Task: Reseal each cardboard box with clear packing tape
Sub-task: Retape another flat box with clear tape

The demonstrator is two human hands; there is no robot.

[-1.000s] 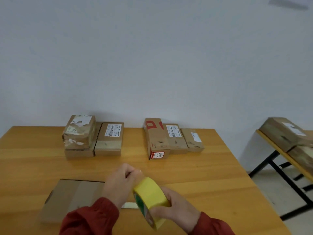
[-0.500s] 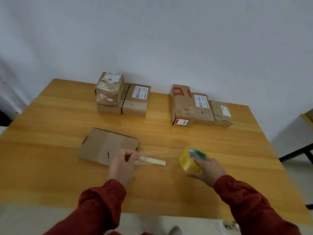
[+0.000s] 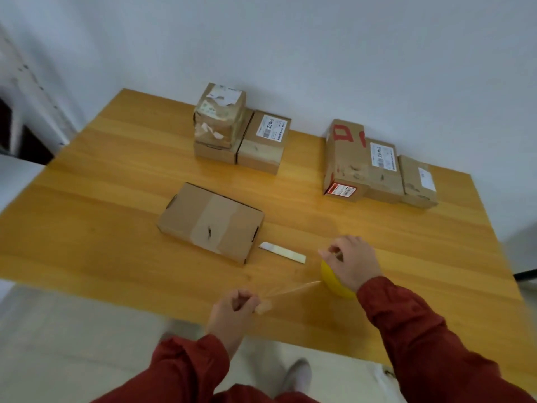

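On the wooden table (image 3: 87, 234), the nearest task item is a flat cardboard box (image 3: 210, 222) lying left of centre, its flaps down. A paler band crosses its top with a small tear in it, and whether that band is tape cannot be told from here. Behind it, against the wall, two stacked boxes (image 3: 219, 123) touch a labelled box (image 3: 266, 142) on their right. At the near edge of the table, the left hand (image 3: 232, 309) is curled into a loose fist, pinching the free end of a strip of clear tape (image 3: 293, 290) between thumb and fingers. A small pale cutter (image 3: 282, 252), or something much like one, lies on the wood just beside the flat box's right end. The strip runs taut up and to the right to a yellow tape roll (image 3: 331, 279), which the right hand (image 3: 354, 266) grips from above, fingers wrapped over it. Further right, at the back, a red-marked box (image 3: 344, 158), a second labelled box (image 3: 383, 170) and a smaller box (image 3: 418, 178) stand side by side, touching. The drawn length hangs over bare table, apart from every box, so this looks like the pull-out step for the flat box. Laying, pressing and cutting the tape are not yet done, and the six boxes at the back look untouched, so most of the job seems to remain.
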